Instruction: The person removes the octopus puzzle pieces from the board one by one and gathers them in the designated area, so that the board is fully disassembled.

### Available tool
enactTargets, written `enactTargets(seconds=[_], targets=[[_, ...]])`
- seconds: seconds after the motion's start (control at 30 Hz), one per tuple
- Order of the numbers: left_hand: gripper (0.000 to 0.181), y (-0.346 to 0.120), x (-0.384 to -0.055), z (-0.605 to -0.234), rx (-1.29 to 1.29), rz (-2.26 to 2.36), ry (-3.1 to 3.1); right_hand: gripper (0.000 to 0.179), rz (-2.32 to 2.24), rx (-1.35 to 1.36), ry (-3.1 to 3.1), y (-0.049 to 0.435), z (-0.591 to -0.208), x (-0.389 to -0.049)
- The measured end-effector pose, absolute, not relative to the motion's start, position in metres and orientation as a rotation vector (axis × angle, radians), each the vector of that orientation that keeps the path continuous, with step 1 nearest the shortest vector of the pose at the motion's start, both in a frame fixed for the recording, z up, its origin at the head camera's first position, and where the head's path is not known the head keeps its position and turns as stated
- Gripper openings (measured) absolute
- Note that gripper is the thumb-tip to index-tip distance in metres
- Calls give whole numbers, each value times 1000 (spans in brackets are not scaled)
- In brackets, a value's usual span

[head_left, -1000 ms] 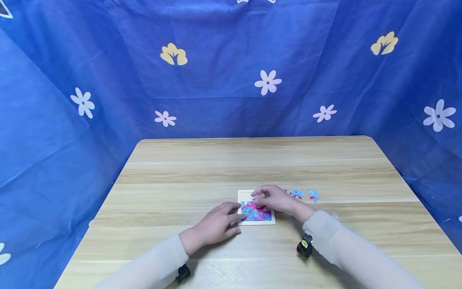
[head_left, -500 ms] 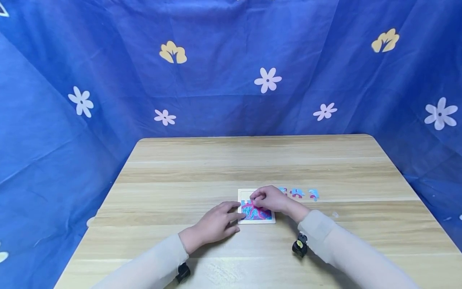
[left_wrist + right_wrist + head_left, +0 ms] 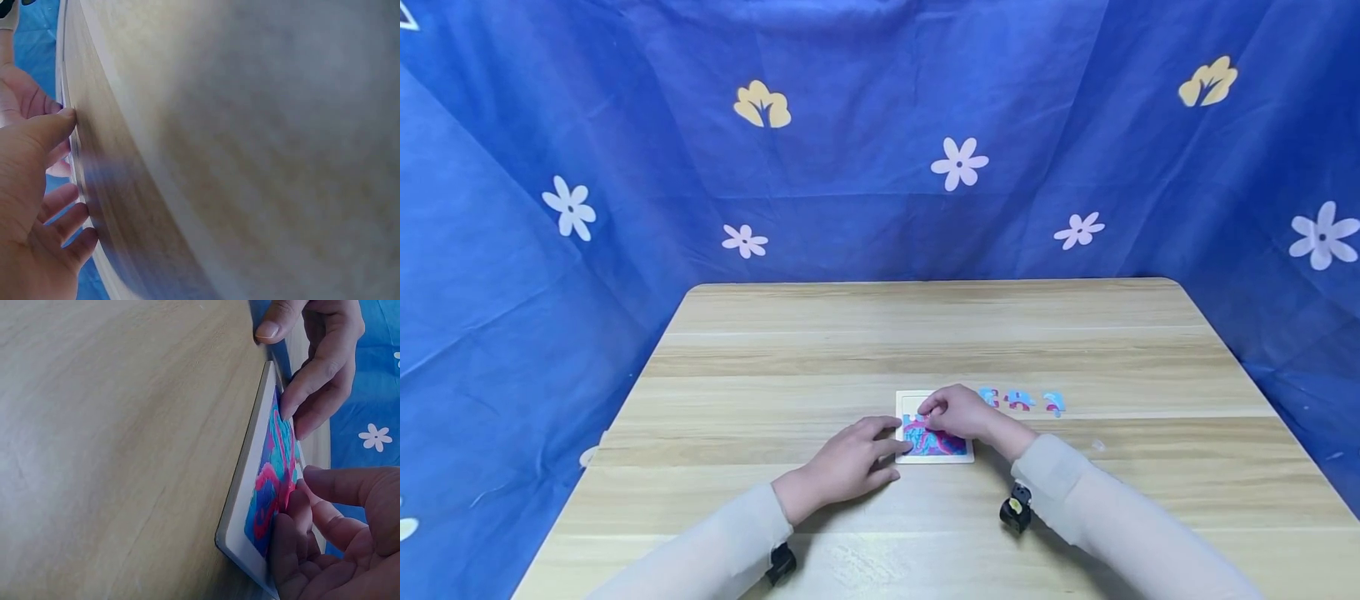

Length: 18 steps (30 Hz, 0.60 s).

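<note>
A small jigsaw puzzle with a pale frame (image 3: 934,459) lies on the table; its lower part is filled with a pink, blue and purple picture. My left hand (image 3: 850,462) rests at the frame's left side, fingers spread and fairly straight, one fingertip on the picture. Over the upper right of the puzzle is my right hand (image 3: 964,412), its thumb and forefinger pinching a pink puzzle piece (image 3: 929,422) at the picture's top edge. In the right wrist view, its other fingers are curled against the picture (image 3: 265,494), and they hide much of that piece.
Loose blue and pink pieces lie in a row right of the frame: a left piece (image 3: 989,397), a middle piece (image 3: 1019,401) and a right piece (image 3: 1055,403). Behind the wooden table (image 3: 820,350) hangs a blue flowered cloth (image 3: 850,167).
My right hand has shifted slightly left and lower over the puzzle with the piece, uncovering the nearest loose piece. My left hand has stayed in place.
</note>
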State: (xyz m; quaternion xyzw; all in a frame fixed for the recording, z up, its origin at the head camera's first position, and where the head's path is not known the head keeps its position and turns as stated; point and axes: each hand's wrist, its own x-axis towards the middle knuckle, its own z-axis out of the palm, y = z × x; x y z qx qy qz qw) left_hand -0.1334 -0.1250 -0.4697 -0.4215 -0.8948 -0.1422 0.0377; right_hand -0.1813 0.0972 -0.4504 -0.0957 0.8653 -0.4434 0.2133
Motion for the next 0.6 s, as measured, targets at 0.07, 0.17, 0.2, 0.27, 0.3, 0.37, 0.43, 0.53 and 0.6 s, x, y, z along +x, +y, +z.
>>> enactTargets(seconds=[0.07,0.17,0.2,0.27,0.3,0.37,0.43,0.53,0.6], targets=[[39,-125,-133,-469,-1295,-441,-2745,17,-1236,-249,2399,97,-450,-182],[39,-125,-133,-469,-1296,-448,-2744,14,-1255,-231,2388,97,-449,-182],[39,-125,-133,-468,-1297,-451,-2743,14,-1263,-228,2387,97,-448,-182],[39,-124,-133,-468,-1298,-450,-2739,12,-1275,-222,2385,97,-448,-182],[39,-124,-133,-468,-1299,-452,-2738,11,-1280,-226,2389,96,-448,-182],[39,-124,-133,-468,-1300,-447,-2738,10,-1292,-224,2391,96,-448,-182],[39,-124,-134,-468,-1300,-440,-2739,9,-1304,-210,2389,96,-449,-182],[39,-125,-134,-468,-1301,-444,-2740,9,-1321,-188,2387,96,-450,-183],[39,-125,-134,-468,-1302,-445,-2738,8,-1332,-177,2386,96,-451,-182]])
